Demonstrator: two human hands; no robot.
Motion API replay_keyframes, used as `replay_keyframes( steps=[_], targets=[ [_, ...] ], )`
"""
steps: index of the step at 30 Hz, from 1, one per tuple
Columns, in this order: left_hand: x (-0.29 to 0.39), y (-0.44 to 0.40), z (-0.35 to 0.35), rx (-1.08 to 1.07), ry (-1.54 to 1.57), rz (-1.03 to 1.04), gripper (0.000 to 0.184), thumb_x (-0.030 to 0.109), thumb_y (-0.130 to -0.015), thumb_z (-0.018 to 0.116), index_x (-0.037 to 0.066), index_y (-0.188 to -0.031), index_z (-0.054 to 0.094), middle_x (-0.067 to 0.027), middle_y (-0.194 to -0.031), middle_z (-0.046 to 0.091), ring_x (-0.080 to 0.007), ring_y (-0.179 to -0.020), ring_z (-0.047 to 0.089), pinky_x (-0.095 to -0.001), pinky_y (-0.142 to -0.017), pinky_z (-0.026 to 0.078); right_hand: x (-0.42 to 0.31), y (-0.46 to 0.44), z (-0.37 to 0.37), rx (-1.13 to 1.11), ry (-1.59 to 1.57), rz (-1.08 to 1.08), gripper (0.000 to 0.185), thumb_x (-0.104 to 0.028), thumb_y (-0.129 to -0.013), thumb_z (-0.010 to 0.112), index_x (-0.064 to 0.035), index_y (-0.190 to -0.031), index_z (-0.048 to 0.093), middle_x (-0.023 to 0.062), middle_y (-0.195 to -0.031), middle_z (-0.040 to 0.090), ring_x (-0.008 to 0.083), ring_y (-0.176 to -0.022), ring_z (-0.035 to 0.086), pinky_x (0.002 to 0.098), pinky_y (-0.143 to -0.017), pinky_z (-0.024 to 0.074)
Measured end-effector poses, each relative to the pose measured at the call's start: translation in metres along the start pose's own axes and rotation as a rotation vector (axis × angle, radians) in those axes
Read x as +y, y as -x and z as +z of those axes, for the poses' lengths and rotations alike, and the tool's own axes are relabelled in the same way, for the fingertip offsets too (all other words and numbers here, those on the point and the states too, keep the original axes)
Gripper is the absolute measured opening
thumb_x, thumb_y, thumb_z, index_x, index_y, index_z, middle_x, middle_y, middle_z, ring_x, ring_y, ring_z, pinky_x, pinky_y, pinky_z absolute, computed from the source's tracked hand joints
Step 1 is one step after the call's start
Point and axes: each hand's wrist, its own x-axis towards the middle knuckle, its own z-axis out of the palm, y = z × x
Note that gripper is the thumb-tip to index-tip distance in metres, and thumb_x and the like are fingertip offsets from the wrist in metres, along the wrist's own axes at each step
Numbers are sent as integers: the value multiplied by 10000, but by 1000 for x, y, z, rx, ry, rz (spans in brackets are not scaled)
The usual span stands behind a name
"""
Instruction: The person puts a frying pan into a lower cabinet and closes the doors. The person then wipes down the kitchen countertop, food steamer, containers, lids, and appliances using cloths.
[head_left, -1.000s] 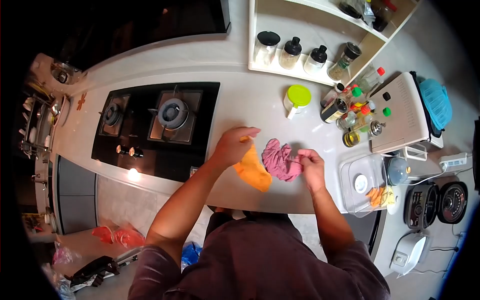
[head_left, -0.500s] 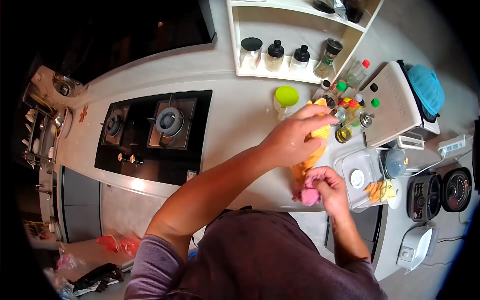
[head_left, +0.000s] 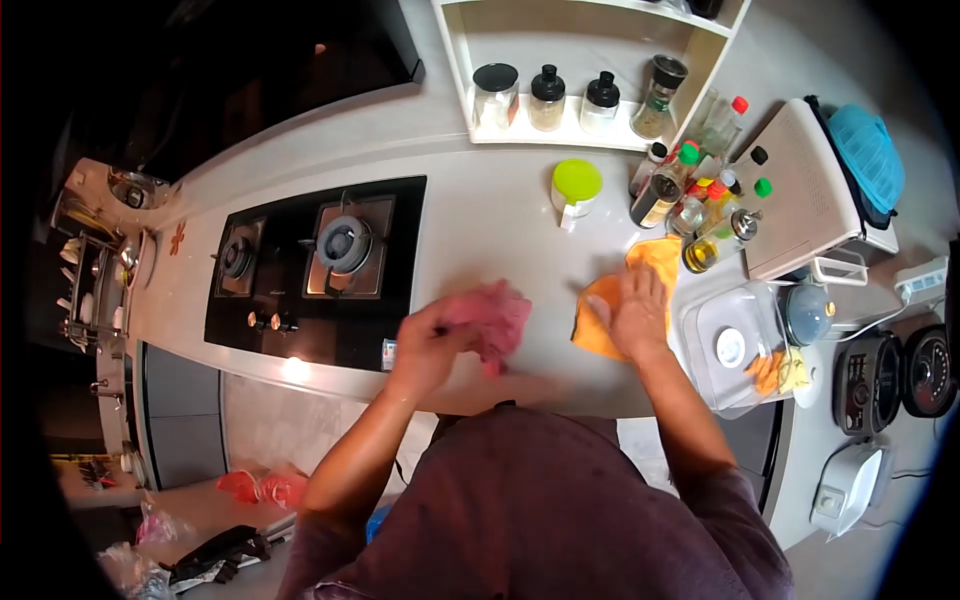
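My left hand (head_left: 425,350) is closed around a crumpled pink cloth (head_left: 495,320), held over the counter just right of the stove. My right hand (head_left: 638,318) lies with fingers spread on an orange cloth (head_left: 600,335), which rests on the counter, one corner reaching back toward the bottles. Behind the two cloths stands a tub with a lime-green lid (head_left: 577,182). A clear plastic container (head_left: 705,345) is just right of my right hand.
The black gas stove (head_left: 310,270) is on the left. Bottles (head_left: 660,195) crowd the counter's back right, near a white appliance (head_left: 800,200). Several jars line the white shelf (head_left: 570,125). Orange and yellow cloths (head_left: 777,373) lie by the clear container.
The pink cloth has passed from my right hand to my left, which moved left toward the stove. My right hand now lies on the orange cloth, which is spread out flatter.
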Motion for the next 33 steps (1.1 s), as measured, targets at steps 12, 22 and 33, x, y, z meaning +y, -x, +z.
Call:
replay_keyframes(
  steps=[12, 22, 33],
  targets=[
    [-15, 59, -63, 306, 888, -133, 416, 144, -1062, 589, -38, -1436, 572, -124, -1344, 695, -245, -1222, 681, -402, -1067, 526, -17, 25, -34, -529, 192, -69, 672, -399, -941, 731, 4, -1451, 562, 221, -1493, 550, 388, -1392, 519, 549, -1143, 413],
    [16, 45, -61, 362, -408, 131, 223, -26, -953, 699, 39, -1143, 795, 6, -1018, 771, -86, -933, 673, -266, -846, 543, -154, -68, -21, -627, -1250, -113, 207, -63, -951, 763, -42, -1143, 688, 32, -950, 738, 93, -797, 658, 272, -744, 573],
    [43, 51, -75, 522, 183, -100, 239, 198, -1049, 691, 45, -1215, 772, -69, -967, 770, -126, -771, 695, -277, -714, 576, -122, -80, -65, -651, -1128, -394, 128, -27, -1016, 691, 20, -1132, 664, 80, -1017, 717, 119, -887, 705, 282, -727, 584]
  ],
)
